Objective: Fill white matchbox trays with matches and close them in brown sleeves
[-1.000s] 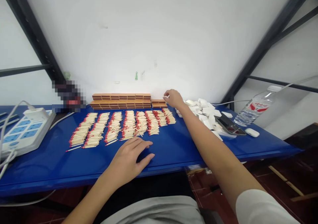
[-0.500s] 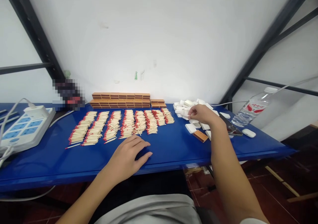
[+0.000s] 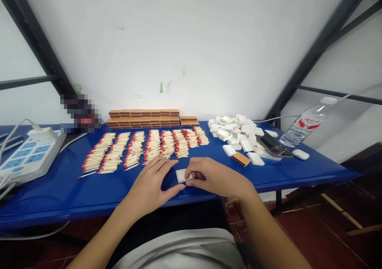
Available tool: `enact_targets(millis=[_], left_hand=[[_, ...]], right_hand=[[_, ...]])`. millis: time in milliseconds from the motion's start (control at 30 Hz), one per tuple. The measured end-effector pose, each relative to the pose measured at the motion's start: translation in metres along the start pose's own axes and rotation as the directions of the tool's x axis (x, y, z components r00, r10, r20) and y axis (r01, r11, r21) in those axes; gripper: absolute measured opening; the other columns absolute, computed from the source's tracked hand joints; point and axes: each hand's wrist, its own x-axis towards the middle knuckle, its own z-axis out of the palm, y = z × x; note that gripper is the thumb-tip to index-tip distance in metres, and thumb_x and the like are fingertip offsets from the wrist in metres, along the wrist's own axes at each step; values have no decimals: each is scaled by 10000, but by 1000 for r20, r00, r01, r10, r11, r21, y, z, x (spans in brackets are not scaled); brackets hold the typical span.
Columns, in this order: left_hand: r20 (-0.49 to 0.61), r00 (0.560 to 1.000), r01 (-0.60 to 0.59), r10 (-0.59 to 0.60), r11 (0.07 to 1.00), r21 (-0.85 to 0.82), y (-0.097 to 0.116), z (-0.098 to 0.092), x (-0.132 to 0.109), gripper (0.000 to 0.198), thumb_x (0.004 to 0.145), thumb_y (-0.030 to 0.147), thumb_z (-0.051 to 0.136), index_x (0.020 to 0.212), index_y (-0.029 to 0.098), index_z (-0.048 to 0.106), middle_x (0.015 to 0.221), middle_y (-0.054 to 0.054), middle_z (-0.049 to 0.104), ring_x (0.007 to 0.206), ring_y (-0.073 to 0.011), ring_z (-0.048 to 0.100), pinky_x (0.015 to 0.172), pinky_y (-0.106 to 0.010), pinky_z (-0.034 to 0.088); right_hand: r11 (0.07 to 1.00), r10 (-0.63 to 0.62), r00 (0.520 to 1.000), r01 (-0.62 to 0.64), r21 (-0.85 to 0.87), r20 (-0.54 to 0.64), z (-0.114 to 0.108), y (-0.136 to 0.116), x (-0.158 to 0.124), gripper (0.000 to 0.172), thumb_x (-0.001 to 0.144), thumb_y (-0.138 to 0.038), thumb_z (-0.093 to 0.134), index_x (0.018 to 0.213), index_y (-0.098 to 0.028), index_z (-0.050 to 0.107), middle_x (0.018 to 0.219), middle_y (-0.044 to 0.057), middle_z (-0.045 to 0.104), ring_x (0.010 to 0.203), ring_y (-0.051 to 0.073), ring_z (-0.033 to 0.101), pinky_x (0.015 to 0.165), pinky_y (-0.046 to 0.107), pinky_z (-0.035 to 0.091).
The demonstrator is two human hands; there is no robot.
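Note:
Near the table's front edge, my right hand [image 3: 209,176] pinches a small white matchbox tray [image 3: 180,176] between thumb and fingers. My left hand [image 3: 156,181] is at the tray's left side, thumb and fingers apart, the thumb tip close to its near corner; whether it touches cannot be made out. Beyond my hands lie several rows of red-tipped matches [image 3: 134,149]. A heap of white matchbox trays [image 3: 235,131] is to the right, with one orange matchbox sleeve [image 3: 241,159] in front of it. Orange matchboxes [image 3: 143,119] are stacked along the wall.
A white power strip [image 3: 32,153] with cables stands on the left of the blue table [image 3: 59,193]. On the right are a dark phone [image 3: 274,145], a white earbud case [image 3: 301,154] and a tilted water bottle [image 3: 307,123]. Dark metal posts frame both sides.
My right hand has moved from the heap to the front middle, bringing a white tray beside my left hand. My left hand has barely moved.

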Motion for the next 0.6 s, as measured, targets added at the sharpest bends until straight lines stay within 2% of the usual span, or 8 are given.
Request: enact_targets(millis=[67,100,167,233,300,367,500,600], left_hand=[[38,999,6,-6,1000,0,0,0,0,471,969,478,767,1350,231,641,1296,-111,720,1206,-311,675,1073,-501,547],[57,998,8,-8,1000,2,0,0,0,441,972,475,764,1321,228,655,1287,-111,716,1206,-310,669,1073,-503,544],[84,996,13,-14,1000,6,-1,-1,0,376,976,460,760,1258,223,685,1258,-108,712,1201,-308,660,1079,-511,536],[89,996,15,-16,1000,9,0,-1,1,341,973,453,761,1215,221,698,1232,-101,710,1189,-305,656,1078,-511,531],[77,997,21,-22,1000,16,0,-1,1,344,958,450,774,1202,222,693,1227,-96,708,1190,-307,651,1076,-506,523],[64,998,24,-26,999,28,1,-2,2,344,944,441,785,1190,224,683,1224,-93,708,1196,-310,644,1081,-502,511],[52,998,25,-27,999,33,1,-3,4,314,948,424,769,1167,224,666,1192,-88,708,1173,-305,642,1064,-486,507],[55,998,23,-25,999,29,2,-3,4,308,959,436,755,1167,229,660,1192,-85,707,1178,-301,643,1071,-482,503]], right_hand=[[996,-17,1000,15,88,26,-10,9,6,129,946,-362,764,987,-245,799,874,28,737,754,179,641,661,299,489],[994,-6,1000,7,111,-10,-19,19,9,173,955,-401,753,991,-240,801,883,30,750,771,185,647,685,308,499],[996,85,969,-76,49,-233,-37,46,13,186,953,-399,741,978,-223,797,887,38,754,789,196,646,727,328,498],[972,186,895,-227,-54,-406,-48,75,16,105,927,-288,732,961,-199,776,882,51,740,800,210,644,746,341,492],[924,241,875,-338,-176,-419,-51,97,17,106,894,-242,756,983,-184,765,950,78,739,851,230,656,770,349,490],[895,264,889,-370,-247,-375,-47,109,18,127,899,-232,763,1011,-174,755,1027,100,732,895,236,665,800,347,492],[883,280,916,-363,-298,-287,-40,112,22,34,942,-198,714,919,-178,730,1018,91,708,875,212,655,792,318,473],[876,314,911,-386,-290,-266,-40,112,24,109,956,-176,681,848,-183,692,960,72,701,826,195,640,749,299,449]])
